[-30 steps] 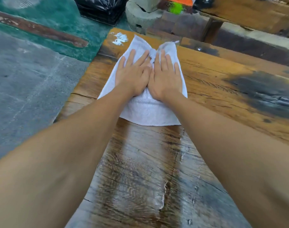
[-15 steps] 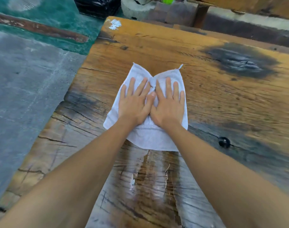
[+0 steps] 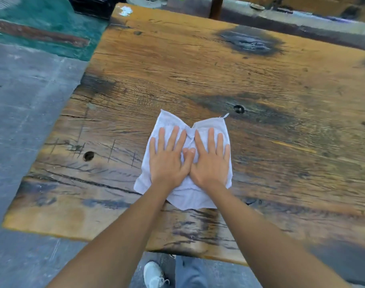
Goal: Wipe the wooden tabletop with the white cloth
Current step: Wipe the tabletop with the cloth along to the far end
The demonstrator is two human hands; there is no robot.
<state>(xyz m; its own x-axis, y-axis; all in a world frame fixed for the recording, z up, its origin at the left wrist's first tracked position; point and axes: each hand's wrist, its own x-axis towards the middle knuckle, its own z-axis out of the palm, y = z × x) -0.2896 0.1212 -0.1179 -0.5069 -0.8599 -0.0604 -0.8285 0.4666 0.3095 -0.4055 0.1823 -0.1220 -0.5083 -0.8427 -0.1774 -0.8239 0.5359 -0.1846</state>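
One white cloth (image 3: 185, 192) lies flat on the wooden tabletop (image 3: 260, 80), near its front edge. My left hand (image 3: 169, 163) and right hand (image 3: 210, 165) press it, fingers straight and spread, thumbs touching. Two round holes show in the wood.

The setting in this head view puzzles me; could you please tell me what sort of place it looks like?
Probably an outdoor yard or open workshop. The table is a rough, weathered wooden slab with dark stains and holes, it stands on a bare concrete floor, and a black bag lies beyond its far corner.
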